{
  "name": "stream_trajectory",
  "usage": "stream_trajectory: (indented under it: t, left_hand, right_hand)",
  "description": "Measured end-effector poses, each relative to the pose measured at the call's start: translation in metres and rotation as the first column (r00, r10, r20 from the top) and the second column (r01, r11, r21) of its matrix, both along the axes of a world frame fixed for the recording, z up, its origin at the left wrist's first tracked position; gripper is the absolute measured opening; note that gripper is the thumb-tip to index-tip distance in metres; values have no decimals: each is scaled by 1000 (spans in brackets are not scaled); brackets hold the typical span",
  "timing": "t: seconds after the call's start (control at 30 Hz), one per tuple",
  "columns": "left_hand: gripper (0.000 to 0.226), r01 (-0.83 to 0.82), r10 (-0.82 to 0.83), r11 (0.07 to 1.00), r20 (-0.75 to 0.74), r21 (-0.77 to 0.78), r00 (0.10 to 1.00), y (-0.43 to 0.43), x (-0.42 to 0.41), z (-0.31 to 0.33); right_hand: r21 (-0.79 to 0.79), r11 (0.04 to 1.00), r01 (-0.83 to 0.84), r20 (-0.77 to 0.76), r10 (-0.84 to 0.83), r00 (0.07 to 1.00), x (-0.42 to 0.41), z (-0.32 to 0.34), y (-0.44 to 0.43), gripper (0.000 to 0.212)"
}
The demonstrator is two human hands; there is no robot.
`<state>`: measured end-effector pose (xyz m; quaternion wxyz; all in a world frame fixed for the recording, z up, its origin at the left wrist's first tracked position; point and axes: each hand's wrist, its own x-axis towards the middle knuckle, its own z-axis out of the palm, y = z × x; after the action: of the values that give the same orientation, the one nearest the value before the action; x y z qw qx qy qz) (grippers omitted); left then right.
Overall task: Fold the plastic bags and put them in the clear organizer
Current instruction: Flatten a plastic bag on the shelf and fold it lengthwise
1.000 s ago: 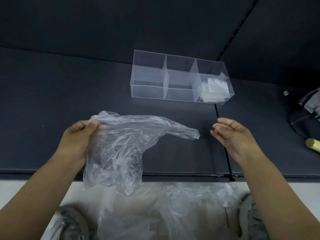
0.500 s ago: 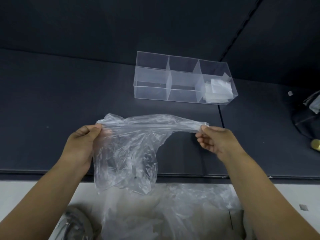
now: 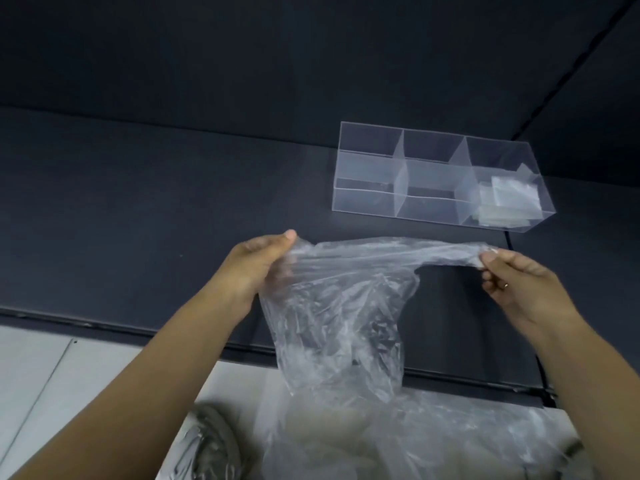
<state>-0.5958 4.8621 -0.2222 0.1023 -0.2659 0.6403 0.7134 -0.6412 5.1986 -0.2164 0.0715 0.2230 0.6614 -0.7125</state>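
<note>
The big dark table [image 3: 138, 220] is filling most of the view. Below its near edge, a heap of loose bags [image 3: 433, 441] is lying in a crinkly pile.

One plastic bag [image 3: 339, 306] is hanging in the air over the near part of the table. Its top edge is being pulled into a long line from left to right. The rest of it is drooping down in wrinkles. A second ago its right end was flopping loose with nothing holding it.

The clear organizer [image 3: 367, 202] is sitting farther back on the table, toward the right. It is showing more to the right of the view than it was before.

The left hand [image 3: 256, 268] is gripping the left end of the bag, with its fingers curled round the plastic and its thumb on top. The right hand [image 3: 519, 285] is pinching the right end between thumb and fingers. A second ago this hand was open and touching nothing.

Some folded bags [image 3: 502, 202] are lying in the right part of the organizer. A ring [image 3: 506, 285] is showing on one right finger.
</note>
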Motion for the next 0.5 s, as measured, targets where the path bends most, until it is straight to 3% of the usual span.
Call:
stream_trajectory:
  t: [0.13, 0.23, 0.33, 0.4, 0.5]
  left_hand:
    - [19, -152, 144, 975, -60, -162, 988, 7, -14, -1]
    - [21, -332, 323, 936, -92, -119, 942, 9, -17, -2]
    - [23, -432, 431, 901, -32, -47, 902, 12, -23, -3]
    - [24, -452, 452, 892, 40, -2, 891, 12, -30, -2]
    - [34, -358, 355, 932, 61, 51, 933, 9, -34, 2]
  right_hand:
    - [-19, 1000, 6, 16, -6, 1000, -11, -1, 8, 8]
    - [10, 1000, 5, 30, -6, 1000, -18, -5, 14, 7]
    - [62, 998, 27, 35, -29, 999, -23, -9, 12, 7]
    - [108, 989, 101, 8, -103, 995, -25, -8, 7, 12]
    - [178, 976, 129, -50, -122, 991, -13, 2, -6, 9]
